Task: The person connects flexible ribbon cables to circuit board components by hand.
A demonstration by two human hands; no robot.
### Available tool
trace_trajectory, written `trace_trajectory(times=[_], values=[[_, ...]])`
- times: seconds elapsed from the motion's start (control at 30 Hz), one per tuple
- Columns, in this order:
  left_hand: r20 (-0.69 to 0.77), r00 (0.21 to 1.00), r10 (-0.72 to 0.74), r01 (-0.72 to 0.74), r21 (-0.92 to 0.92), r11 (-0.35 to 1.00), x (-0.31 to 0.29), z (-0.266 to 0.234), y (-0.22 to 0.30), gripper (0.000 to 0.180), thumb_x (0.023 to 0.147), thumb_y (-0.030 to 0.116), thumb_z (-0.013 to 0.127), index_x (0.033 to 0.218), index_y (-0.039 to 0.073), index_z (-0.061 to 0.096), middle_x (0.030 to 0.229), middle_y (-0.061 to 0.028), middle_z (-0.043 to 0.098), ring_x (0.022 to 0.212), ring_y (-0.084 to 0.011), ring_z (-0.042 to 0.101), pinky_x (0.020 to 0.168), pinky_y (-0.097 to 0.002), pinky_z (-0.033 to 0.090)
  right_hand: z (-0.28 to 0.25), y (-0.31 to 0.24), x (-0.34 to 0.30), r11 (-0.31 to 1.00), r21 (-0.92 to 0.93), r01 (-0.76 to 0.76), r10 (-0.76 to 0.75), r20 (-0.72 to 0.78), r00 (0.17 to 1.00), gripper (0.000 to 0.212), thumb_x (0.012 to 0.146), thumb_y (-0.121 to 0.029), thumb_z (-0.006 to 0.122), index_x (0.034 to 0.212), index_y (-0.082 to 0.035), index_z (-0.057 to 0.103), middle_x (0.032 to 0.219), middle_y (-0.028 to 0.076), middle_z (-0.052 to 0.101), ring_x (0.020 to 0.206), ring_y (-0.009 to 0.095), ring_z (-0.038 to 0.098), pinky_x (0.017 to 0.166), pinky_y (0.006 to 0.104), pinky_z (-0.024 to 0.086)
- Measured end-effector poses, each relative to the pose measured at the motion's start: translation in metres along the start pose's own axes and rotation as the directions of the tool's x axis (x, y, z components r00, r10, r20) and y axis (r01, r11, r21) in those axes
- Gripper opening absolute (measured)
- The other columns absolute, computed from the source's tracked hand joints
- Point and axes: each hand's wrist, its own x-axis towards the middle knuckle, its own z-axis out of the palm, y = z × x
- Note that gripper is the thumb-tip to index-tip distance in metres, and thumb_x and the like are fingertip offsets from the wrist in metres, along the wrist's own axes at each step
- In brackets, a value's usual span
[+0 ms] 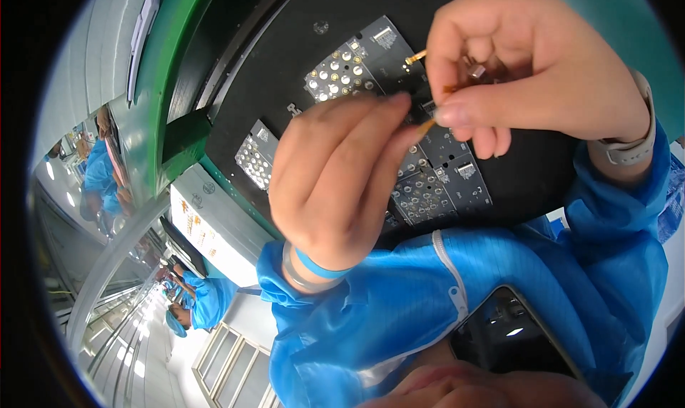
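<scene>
My left hand (339,169) is closed, its thumb and fingertips pinching one end of a thin amber strip (426,129). The thumb of my right hand (531,69) meets the strip's other end. Curled in my right fingers are several small flex cables (477,71) with tiny metal parts; one gold-ended tip (416,57) pokes out on the left. The palm hides the rest of the bunch. Beneath both hands lie dark circuit boards: an upper one (385,51) with rows of round silvery dots, a nearer one (464,194), and a smaller one (258,140) at left.
The boards lie on a black work surface (528,172) edged by a green frame (168,87). A bright white panel (200,229) with small amber pieces stands at lower left. A dark-screened phone (510,329) is close to my chest. Other people in blue (210,301) sit farther left.
</scene>
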Motion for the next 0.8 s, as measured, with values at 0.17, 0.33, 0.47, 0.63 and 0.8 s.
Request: trace_trajectory(times=[0.17, 0.33, 0.47, 0.63, 0.8], values=[[-0.083, 0.989, 0.119, -0.123, -0.042, 0.992, 0.005, 0.0, 0.009, 0.03, 0.061, -0.004, 0.078, 0.089, -0.004, 0.068, 0.085, -0.0113, 0.068, 0.074, -0.0245, 0.063, 0.064, -0.0298, 0.051, 0.001, 0.006, 0.001, 0.998, 0.063, 0.03, -0.036, 0.086, 0.996, 0.015, 0.093, -0.008, 0.061, 0.101, 0.004, 0.058, 0.082, 0.005, 0.064, 0.069, 0.007, 0.061, 0.061, 0.0193, 0.049], [-0.048, 0.992, 0.114, -0.114, -0.006, 0.993, -0.001, -0.002, 0.008, 0.03, 0.06, -0.005, 0.078, 0.088, -0.005, 0.067, 0.084, -0.012, 0.066, 0.074, -0.0251, 0.063, 0.064, -0.0305, 0.051, 0.006, 0.014, 0.009, 0.998, -0.029, 0.063, -0.061, 0.075, 0.995, 0.016, 0.094, -0.01, 0.059, 0.1, 0.004, 0.057, 0.076, 0.005, 0.064, 0.068, 0.008, 0.061, 0.061, 0.0192, 0.048], [0.053, 0.994, 0.101, -0.102, 0.025, 0.994, -0.004, -0.004, 0.009, 0.03, 0.058, -0.002, 0.074, 0.087, -0.004, 0.065, 0.081, -0.0124, 0.063, 0.074, -0.027, 0.063, 0.064, -0.0316, 0.052, 0.013, 0.015, 0.006, 0.985, -0.161, 0.055, -0.046, 0.059, 0.997, 0.013, 0.091, -0.01, 0.062, 0.09, 0.002, 0.059, 0.068, 0.007, 0.064, 0.057, 0.01, 0.062, 0.052, 0.0192, 0.048], [0.177, 0.973, 0.147, -0.173, 0.145, 0.974, -0.006, 0.004, 0.017, 0.027, 0.064, 0.006, 0.066, 0.089, -0.003, 0.064, 0.084, -0.0136, 0.06, 0.076, -0.0275, 0.061, 0.064, -0.0359, 0.051, 0.025, 0.008, -0.014, 0.913, -0.402, 0.075, -0.125, -0.101, 0.987, 0.011, 0.09, -0.006, 0.061, 0.084, 0.003, 0.061, 0.066, 0.01, 0.065, 0.054, 0.013, 0.065, 0.05, 0.0202, 0.051], [0.193, 0.981, -0.008, -0.056, 0.322, 0.945, -0.009, -0.015, 0.016, 0.032, 0.062, -0.004, 0.067, 0.093, -0.003, 0.064, 0.087, -0.0138, 0.061, 0.078, -0.0301, 0.062, 0.066, -0.0363, 0.051, 0.015, 0.017, 0.003, 0.904, -0.425, -0.04, -0.026, -0.149, 0.989, 0.015, 0.09, -0.01, 0.062, 0.081, 0.002, 0.062, 0.063, 0.008, 0.064, 0.051, 0.012, 0.063, 0.046, 0.0195, 0.049]])
